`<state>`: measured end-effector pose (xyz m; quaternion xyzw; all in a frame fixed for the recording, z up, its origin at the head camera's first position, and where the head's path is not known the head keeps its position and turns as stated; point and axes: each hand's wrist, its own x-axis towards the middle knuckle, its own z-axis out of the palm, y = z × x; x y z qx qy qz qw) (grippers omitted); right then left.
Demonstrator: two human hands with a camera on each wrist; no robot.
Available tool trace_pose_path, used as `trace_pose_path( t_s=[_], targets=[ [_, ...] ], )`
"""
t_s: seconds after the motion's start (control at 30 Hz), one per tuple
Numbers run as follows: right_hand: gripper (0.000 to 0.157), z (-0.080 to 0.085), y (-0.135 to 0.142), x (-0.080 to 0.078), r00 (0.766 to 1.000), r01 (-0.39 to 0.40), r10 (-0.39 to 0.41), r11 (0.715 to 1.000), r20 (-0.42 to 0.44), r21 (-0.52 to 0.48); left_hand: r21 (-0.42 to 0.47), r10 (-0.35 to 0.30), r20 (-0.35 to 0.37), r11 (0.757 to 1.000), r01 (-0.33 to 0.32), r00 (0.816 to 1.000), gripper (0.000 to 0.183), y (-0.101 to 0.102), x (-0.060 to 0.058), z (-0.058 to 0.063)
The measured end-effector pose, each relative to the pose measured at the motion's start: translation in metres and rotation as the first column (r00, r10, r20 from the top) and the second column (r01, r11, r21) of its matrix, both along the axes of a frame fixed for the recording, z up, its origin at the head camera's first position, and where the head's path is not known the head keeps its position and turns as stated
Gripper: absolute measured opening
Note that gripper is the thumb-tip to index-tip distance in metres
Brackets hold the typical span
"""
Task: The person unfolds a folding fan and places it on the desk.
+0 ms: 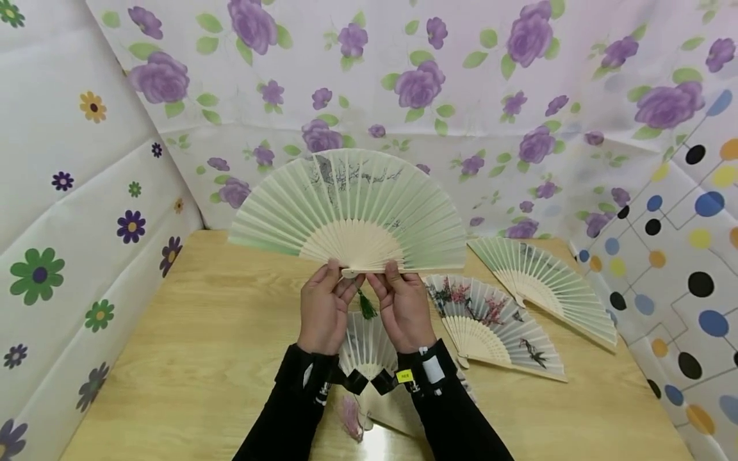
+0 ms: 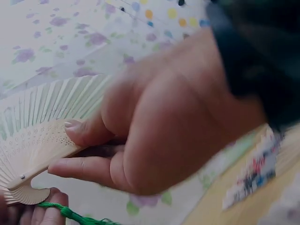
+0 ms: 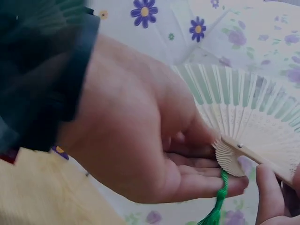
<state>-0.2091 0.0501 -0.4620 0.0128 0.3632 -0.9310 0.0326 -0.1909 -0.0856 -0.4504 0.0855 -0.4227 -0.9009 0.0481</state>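
A pale green folding fan [image 1: 369, 192] with a dark tree print is spread wide, raised above the table's far side. My left hand [image 1: 324, 314] pinches it by the pivot end; the right wrist view shows that left hand [image 3: 140, 122] there, a green tassel [image 3: 219, 201] hanging from the pivot. With thumb and fingers my right hand [image 1: 406, 314] pinches the lower guard stick farther along. Seen large in the left wrist view, this right hand [image 2: 164, 122] has its thumb over the wooden ribs [image 2: 44, 140].
On the wooden table [image 1: 190, 358], another green fan [image 1: 536, 288] and a blossom-print fan [image 1: 496, 326] lie spread at right. Below my wrists are a pale fan [image 1: 369, 339], partly hidden, and a pink tassel [image 1: 350, 416]. Patterned cloth [image 1: 369, 83] stands behind and at both sides.
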Motion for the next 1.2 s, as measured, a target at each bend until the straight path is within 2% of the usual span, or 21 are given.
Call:
trace_pose_path(
  t_s=[0.1,0.2,0.33,0.47,0.67,0.77,0.83,0.93,1.07,1.2],
  targets=[
    [0.025,0.002,-0.014,-0.007,0.998,-0.061,0.06,0.996,0.019,0.062,-0.033,0.028,0.012,0.999,-0.027,1.0,0.03,-0.016,0.006,-0.005],
    [0.026,0.001,-0.036,-0.021,0.989,-0.147,0.141,0.981,0.051,0.129,-0.093,0.102,0.044,0.991,-0.098,0.994,0.02,-0.036,0.008,-0.014],
    [0.022,-0.014,-0.074,-0.042,0.96,-0.248,0.214,0.95,0.178,0.192,-0.167,0.197,0.157,0.971,-0.17,0.968,0.022,-0.063,0.012,-0.029],
    [0.021,-0.039,-0.106,-0.062,0.93,-0.291,0.21,0.922,0.303,0.255,-0.138,0.203,0.283,0.976,-0.17,0.937,0.035,-0.084,0.01,-0.045],
    [0.031,-0.068,-0.149,-0.073,0.907,-0.323,0.176,0.873,0.382,0.366,-0.059,0.163,0.423,0.987,-0.152,0.892,0.058,-0.118,0.011,-0.058],
    [0.029,-0.072,-0.166,-0.076,0.902,-0.322,0.15,0.859,0.406,0.399,-0.067,0.181,0.462,0.983,-0.169,0.868,0.058,-0.132,0.01,-0.06],
    [0.029,-0.067,-0.174,-0.075,0.901,-0.324,0.138,0.844,0.412,0.427,-0.086,0.198,0.473,0.98,-0.179,0.859,0.055,-0.14,0.008,-0.06],
    [0.027,-0.065,-0.181,-0.077,0.896,-0.319,0.119,0.844,0.428,0.432,-0.095,0.202,0.469,0.979,-0.178,0.86,0.052,-0.144,0.008,-0.059],
    [0.024,-0.069,-0.183,-0.083,0.881,-0.326,0.098,0.835,0.463,0.443,-0.037,0.151,0.462,0.988,-0.151,0.874,0.059,-0.147,0.012,-0.059],
    [0.024,-0.061,-0.175,-0.079,0.876,-0.351,0.099,0.802,0.473,0.483,0.002,0.127,0.463,0.99,-0.144,0.877,0.064,-0.145,0.015,-0.06]
  ],
)
